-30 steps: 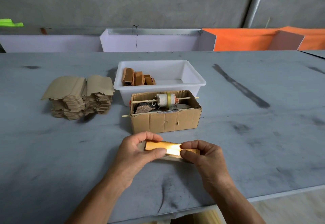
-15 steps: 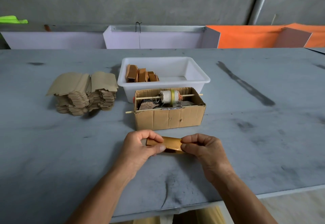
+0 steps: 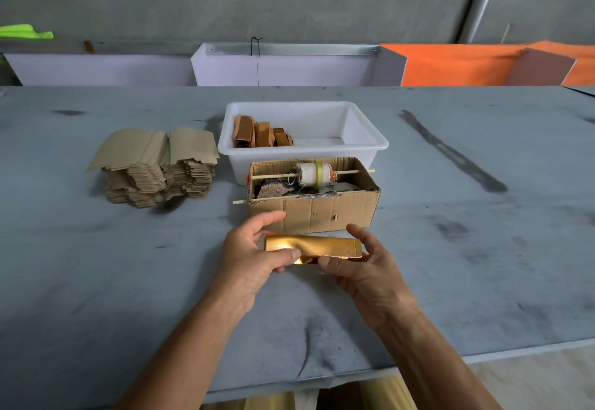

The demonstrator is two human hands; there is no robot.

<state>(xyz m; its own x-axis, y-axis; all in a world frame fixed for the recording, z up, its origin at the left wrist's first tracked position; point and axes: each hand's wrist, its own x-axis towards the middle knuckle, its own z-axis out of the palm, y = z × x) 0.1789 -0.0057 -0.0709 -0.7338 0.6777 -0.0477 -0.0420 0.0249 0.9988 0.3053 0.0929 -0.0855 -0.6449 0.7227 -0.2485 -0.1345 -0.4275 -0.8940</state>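
A shiny gold folded card piece (image 3: pixel 325 246) lies lengthwise between both hands, just above the grey table (image 3: pixel 96 281). My left hand (image 3: pixel 254 258) grips its left end, thumb on top and fingers curled behind. My right hand (image 3: pixel 363 264) holds its right end, thumb along the near edge and fingers behind. Straight behind the hands stands a brown cardboard box (image 3: pixel 322 213) with a thread spool (image 3: pixel 314 174) on a thin stick across its top.
A white plastic tub (image 3: pixel 363 139) behind the box holds several folded brown pieces (image 3: pixel 260 134) at its left. A stack of flat tan card blanks (image 3: pixel 154 168) sits at the left. The table's near edge runs below my forearms.
The gold piece has been turned and opened out longer between my hands, and my fingers have loosened and spread. The camera has tilted slightly.
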